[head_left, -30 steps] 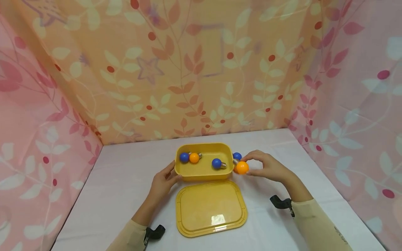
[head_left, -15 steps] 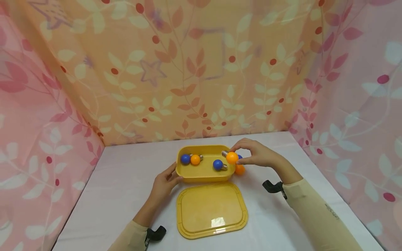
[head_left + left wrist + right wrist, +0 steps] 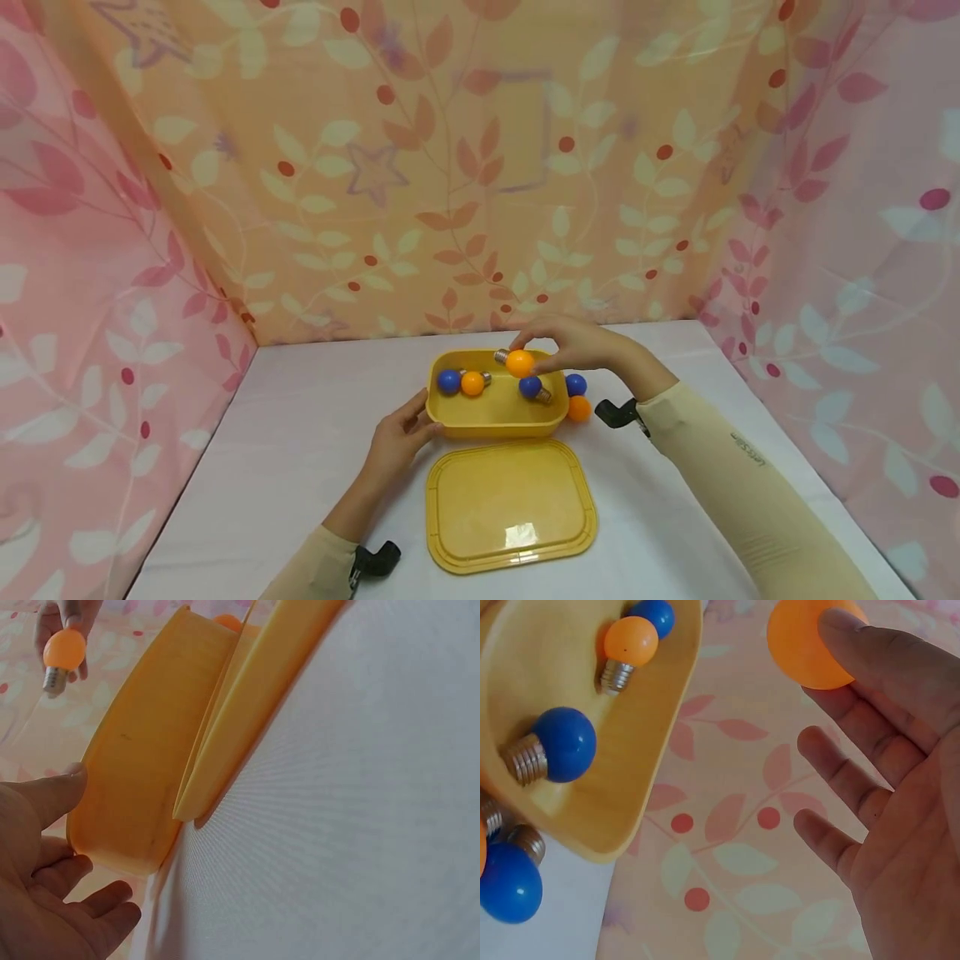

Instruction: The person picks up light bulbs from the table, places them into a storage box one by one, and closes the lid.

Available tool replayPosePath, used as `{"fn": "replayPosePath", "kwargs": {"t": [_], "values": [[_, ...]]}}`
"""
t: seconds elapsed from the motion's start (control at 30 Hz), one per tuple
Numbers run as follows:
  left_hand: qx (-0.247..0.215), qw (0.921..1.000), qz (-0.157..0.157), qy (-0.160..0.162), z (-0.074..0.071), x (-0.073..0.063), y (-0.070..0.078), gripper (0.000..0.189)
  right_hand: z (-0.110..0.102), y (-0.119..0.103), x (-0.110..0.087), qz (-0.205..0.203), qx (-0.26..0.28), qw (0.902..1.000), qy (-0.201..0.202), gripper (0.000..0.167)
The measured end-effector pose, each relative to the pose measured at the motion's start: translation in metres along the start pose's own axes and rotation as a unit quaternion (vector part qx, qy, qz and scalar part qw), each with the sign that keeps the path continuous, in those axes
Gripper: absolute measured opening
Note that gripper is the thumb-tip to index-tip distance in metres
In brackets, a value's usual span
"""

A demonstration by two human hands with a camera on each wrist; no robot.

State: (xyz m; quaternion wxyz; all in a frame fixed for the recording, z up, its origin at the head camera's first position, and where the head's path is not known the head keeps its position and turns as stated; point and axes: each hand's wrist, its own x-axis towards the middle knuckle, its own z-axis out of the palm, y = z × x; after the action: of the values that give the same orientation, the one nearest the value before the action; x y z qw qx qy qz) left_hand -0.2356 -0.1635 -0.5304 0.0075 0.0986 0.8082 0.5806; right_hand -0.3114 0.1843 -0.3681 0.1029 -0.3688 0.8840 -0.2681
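My right hand [image 3: 577, 343] pinches an orange light bulb [image 3: 520, 363] between thumb and fingers, its metal base pointing left, over the yellow box [image 3: 498, 430]. In the right wrist view its other fingers stick out loosely. At the front left corner of the box, my left hand [image 3: 397, 435] holds the wall with thumb and forefinger; its remaining fingers are loosely bent in the left wrist view. Inside the box lie a blue bulb [image 3: 448, 382] beside an orange bulb [image 3: 472, 383] at the left, and another blue bulb [image 3: 530, 387] at the right.
A yellow lid [image 3: 512, 504] lies flat on the white tabletop [image 3: 300, 467] in front of the box. Just right of the box are a loose blue bulb [image 3: 576, 385] and an orange bulb [image 3: 579, 408]. A patterned curtain [image 3: 450, 167] encloses the table's back and sides.
My right hand has carried the orange bulb leftward from beside the box to above it. The blue bulb inside at the right has turned slightly. My left hand stays at the box.
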Motion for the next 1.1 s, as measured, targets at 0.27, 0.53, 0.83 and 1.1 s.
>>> {"fn": "replayPosePath", "kwargs": {"t": [0.27, 0.53, 0.83, 1.1], "values": [[-0.004, 0.9999, -0.011, 0.002, -0.001, 0.001, 0.0, 0.07, 0.005, 0.004, 0.033, -0.003, -0.004, 0.9995, -0.032, 0.036], [0.007, 0.9999, -0.013, 0.001, -0.003, 0.003, 0.003, 0.069, 0.023, 0.011, 0.064, -0.023, -0.034, 0.9974, -0.059, 0.038], [0.011, 0.9998, -0.012, 0.006, -0.001, 0.003, 0.002, 0.07, 0.054, 0.008, 0.084, -0.006, -0.015, 0.9938, -0.11, 0.036], [-0.007, 0.9999, 0.005, 0.011, -0.002, 0.001, -0.002, 0.07, 0.084, 0.004, 0.104, -0.056, -0.042, 0.9884, -0.135, 0.034]]}}
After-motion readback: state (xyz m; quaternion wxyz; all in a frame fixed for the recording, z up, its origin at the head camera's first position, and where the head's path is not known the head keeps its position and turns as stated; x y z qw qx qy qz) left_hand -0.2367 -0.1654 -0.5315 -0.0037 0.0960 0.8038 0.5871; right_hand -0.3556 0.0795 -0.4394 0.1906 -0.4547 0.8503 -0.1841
